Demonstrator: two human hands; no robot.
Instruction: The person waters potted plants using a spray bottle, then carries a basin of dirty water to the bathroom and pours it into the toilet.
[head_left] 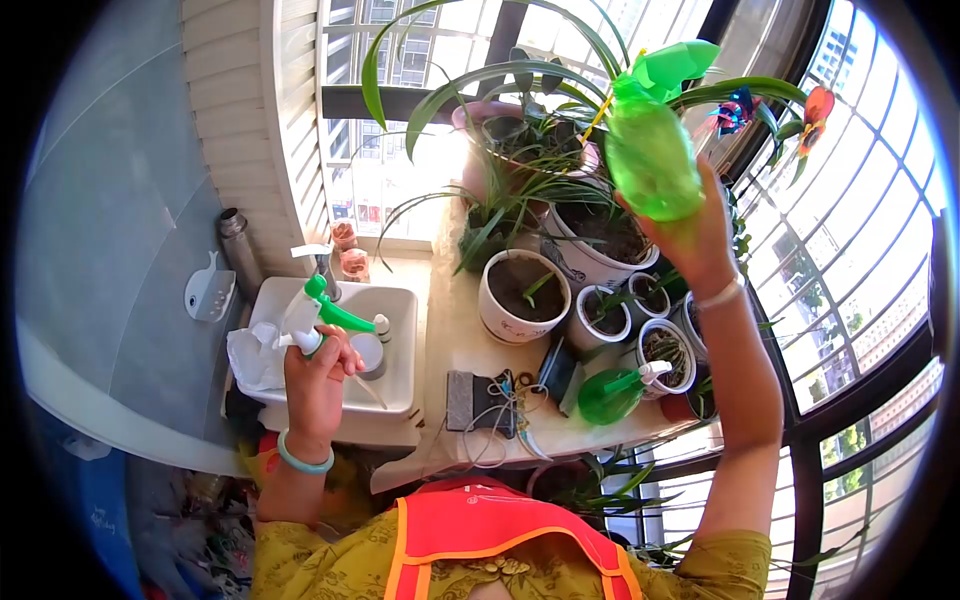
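My right hand [690,235] is raised at the right and grips the lower end of a translucent green bottle [655,165] in front of the plants. A lighter green piece [678,68] shows at the bottle's upper end; I cannot tell whether it is attached. Over the sink, my left hand [318,365] is closed around a green and white trigger spray head [325,308], its thin tube slanting down below the fingers. A second green spray bottle [608,395] with a white nozzle lies or leans near the small pots.
Several white flowerpots [523,295] crowd the counter [450,335]. Behind them, long leaves arch before barred windows. The white sink [403,350] holds a round container [369,355]. Beside a grey box [470,402] lie cables. A metal flask [238,245] stands at the left wall.
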